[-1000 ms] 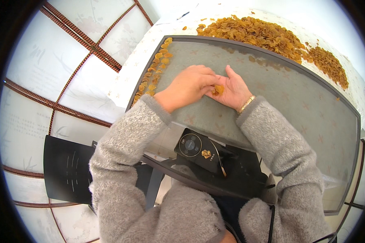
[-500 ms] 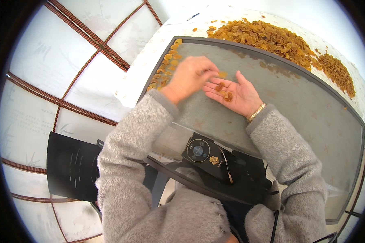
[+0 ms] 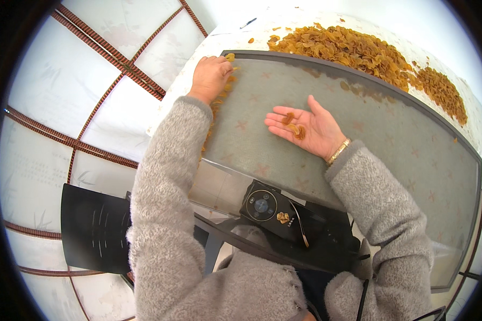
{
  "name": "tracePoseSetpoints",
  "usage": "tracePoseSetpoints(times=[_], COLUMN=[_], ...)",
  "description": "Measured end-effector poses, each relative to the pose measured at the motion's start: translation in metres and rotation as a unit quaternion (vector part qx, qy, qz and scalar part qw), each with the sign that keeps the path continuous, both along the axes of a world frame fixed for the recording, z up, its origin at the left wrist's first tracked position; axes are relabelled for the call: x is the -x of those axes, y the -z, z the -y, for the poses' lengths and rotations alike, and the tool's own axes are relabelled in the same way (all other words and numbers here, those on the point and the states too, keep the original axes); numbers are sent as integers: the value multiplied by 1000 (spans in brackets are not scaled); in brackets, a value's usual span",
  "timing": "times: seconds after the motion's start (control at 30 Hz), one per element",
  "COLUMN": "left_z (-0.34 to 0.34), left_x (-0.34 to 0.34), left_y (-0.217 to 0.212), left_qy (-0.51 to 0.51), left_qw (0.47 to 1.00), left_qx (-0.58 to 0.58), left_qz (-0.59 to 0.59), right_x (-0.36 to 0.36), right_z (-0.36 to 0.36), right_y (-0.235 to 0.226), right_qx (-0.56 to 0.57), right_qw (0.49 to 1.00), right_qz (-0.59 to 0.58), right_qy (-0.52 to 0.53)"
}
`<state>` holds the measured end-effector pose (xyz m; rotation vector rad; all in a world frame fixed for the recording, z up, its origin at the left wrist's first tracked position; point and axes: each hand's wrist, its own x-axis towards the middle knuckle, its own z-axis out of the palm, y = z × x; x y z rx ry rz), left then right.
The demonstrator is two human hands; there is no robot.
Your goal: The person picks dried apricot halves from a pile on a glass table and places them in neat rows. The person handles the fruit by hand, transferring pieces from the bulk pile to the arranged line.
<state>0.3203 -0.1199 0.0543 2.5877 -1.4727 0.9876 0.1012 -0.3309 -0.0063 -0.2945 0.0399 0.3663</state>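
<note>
The left hand [image 3: 213, 76] is at the far left corner of the wide tray of grey mesh in a dark frame [image 3: 391, 139], beside a column of thin, curled, amber-brown slices [image 3: 214, 109] along its left edge. Its fingers are bent close together, tips hidden, so whether they pinch a slice cannot be told. The right hand [image 3: 313, 128] lies palm up above the mesh, fingers extended and loosely spread, a few glossy amber-brown slices [image 3: 300, 132] resting on them and the palm.

Good work here likely calls for a light pinch on one slice, set flat beside its neighbours without overlap, and a wrist raised enough not to drag the column. The right palm is best level, its loose slices close to the tray.
</note>
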Motion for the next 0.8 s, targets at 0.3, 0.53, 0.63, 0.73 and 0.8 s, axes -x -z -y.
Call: tracePoseSetpoints(times=[0.3, 0.53, 0.63, 0.73, 0.8], left_z=[-1, 2, 8, 14, 16], left_x=[-3, -8, -3, -1, -2], left_y=[5, -2, -2, -2, -2], left_qy=[-31, -44, -70, -91, -96], left_qw=[997, 988, 989, 984, 982], left_qx=[-61, 15, -22, -19, -17], left_qz=[-31, -149, -129, -149, -159], right_x=[-1, -2, -2, -2, -2], right_z=[0, 0, 0, 1, 1], right_y=[2, 2, 2, 3, 4], right_qx=[27, 37, 40, 39, 42], right_qw=[1000, 999, 999, 999, 999], right_qz=[2, 6, 4, 9, 13], right_qy=[3, 4, 4, 1, -1])
